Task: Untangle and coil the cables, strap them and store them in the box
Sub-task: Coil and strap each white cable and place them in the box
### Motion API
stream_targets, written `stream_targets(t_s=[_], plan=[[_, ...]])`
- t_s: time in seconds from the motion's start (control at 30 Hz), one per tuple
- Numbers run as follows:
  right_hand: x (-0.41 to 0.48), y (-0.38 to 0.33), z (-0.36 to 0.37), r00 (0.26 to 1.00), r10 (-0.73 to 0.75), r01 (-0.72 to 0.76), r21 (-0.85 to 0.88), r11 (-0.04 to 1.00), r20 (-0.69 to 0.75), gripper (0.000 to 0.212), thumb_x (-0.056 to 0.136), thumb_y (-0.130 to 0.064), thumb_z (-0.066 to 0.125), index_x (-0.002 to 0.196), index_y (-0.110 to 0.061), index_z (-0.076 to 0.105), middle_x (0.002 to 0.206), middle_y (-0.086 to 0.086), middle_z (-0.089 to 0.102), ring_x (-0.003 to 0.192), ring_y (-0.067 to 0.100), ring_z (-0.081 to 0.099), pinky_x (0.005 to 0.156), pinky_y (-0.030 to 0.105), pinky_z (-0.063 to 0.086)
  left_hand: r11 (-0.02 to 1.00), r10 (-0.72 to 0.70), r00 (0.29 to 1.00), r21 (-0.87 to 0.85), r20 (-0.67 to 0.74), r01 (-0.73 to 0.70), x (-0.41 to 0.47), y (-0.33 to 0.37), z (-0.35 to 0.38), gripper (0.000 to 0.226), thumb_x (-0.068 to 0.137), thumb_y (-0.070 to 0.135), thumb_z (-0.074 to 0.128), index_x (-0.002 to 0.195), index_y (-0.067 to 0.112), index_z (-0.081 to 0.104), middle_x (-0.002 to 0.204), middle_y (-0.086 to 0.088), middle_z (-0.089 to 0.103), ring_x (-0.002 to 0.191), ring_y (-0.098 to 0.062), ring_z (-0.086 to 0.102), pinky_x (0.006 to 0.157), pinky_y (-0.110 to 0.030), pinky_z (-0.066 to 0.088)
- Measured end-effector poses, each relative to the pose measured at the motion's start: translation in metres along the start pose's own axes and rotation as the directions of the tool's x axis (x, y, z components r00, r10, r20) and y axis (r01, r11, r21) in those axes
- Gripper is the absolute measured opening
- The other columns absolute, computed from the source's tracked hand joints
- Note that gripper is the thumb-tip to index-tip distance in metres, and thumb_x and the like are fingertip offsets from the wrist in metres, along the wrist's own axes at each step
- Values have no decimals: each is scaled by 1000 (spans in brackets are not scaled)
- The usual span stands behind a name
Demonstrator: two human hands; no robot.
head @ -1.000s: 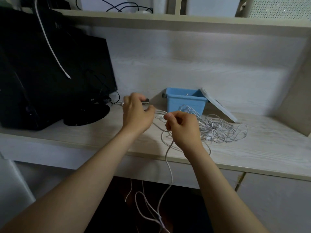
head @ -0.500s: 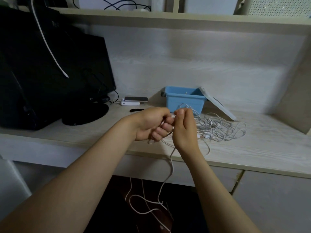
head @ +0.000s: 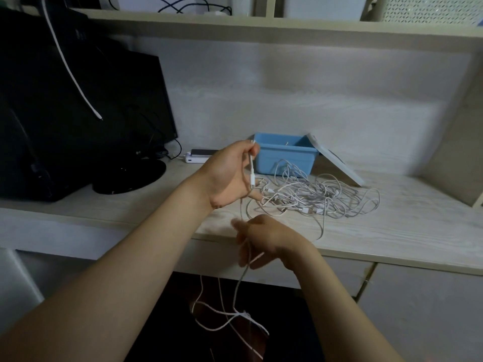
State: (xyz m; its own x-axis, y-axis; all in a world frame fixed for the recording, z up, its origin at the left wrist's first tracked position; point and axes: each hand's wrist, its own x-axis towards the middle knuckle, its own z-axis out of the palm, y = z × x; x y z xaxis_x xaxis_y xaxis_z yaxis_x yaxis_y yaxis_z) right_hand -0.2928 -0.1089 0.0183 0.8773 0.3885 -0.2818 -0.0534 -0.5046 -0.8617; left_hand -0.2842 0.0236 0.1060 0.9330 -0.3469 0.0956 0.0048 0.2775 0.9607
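A tangle of white cables (head: 317, 195) lies on the pale wooden desk (head: 392, 231), just in front of an open blue box (head: 283, 156). My left hand (head: 230, 176) is raised, palm toward me, and pinches one white cable (head: 251, 173) near its plug end. That cable runs down through my right hand (head: 264, 237), which grips it at the desk's front edge. Below, the cable hangs in loose loops (head: 230, 317) under the desk. The right hand is motion-blurred.
The box's white lid (head: 337, 160) leans against its right side. A black monitor (head: 86, 113) on a round stand fills the left of the desk. A small white device (head: 197, 155) lies beside the stand. A shelf runs overhead.
My hands, which were together over the desk, have parted. The left rose toward the box with the cable end. The right slid down along the cable to the desk's edge.
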Motion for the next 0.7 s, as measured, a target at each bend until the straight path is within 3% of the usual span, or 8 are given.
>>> stream_targets(t_s=[0.07,0.13,0.23,0.33,0.4,0.5,0.63,0.7], plan=[[-3,3,0,993,-17,38,-183,982,117,22,102,-25,62,99,-5,70,86,17,78,79,22,72,83,40,62,989,67,994,139,-84,-54,2,-1,-3,34,113,33,31,83,25,44,111,2,55,88,-21,65,84,-52,52],[-6,4,-1,984,-26,84,-323,943,179,12,94,-8,66,104,-6,72,96,19,79,82,21,71,87,40,60,952,150,973,292,-176,-94,8,-4,-9,34,113,31,33,82,26,45,104,-2,50,81,-21,43,80,-44,37],[-11,7,-3,972,-86,129,-189,974,220,34,93,9,52,123,-6,52,99,26,77,86,31,75,85,45,63,843,315,926,511,-209,-171,16,-13,-20,29,111,23,40,84,21,49,99,-2,44,91,-13,49,79,-37,36],[-12,3,-4,971,-202,205,-17,979,129,27,100,9,40,121,-7,42,92,23,71,64,31,70,58,42,62,628,335,935,767,-117,-129,17,-23,-29,28,110,22,44,88,7,52,108,7,47,127,-5,49,113,-39,45],[-7,-1,-10,954,-297,290,-130,948,-34,14,106,-3,46,116,-10,51,85,14,73,50,17,59,49,33,52,584,283,955,805,-86,-101,14,-30,-33,29,108,26,44,86,10,51,108,-1,48,104,-10,57,93,-46,59],[0,-4,-18,801,-525,373,-446,814,-288,12,104,-24,62,99,-17,70,71,1,73,58,5,60,64,29,42,649,180,979,759,-98,-43,7,-33,-35,26,110,27,43,87,15,50,98,-10,53,69,-13,62,57,-32,56],[-3,-5,-13,619,-641,422,-496,759,-454,24,85,-26,81,99,-20,62,72,-14,62,68,1,59,61,18,40,675,38,992,735,-121,64,4,-32,-32,29,111,35,40,105,12,57,103,-9,65,61,-18,52,49,-28,37],[0,-4,-16,546,-683,471,-497,729,-485,31,83,-16,77,106,-21,57,85,-14,60,77,2,59,69,26,47,687,12,990,721,-138,93,4,-32,-29,31,111,34,40,108,10,60,94,-11,63,53,-14,40,48,-26,27]])
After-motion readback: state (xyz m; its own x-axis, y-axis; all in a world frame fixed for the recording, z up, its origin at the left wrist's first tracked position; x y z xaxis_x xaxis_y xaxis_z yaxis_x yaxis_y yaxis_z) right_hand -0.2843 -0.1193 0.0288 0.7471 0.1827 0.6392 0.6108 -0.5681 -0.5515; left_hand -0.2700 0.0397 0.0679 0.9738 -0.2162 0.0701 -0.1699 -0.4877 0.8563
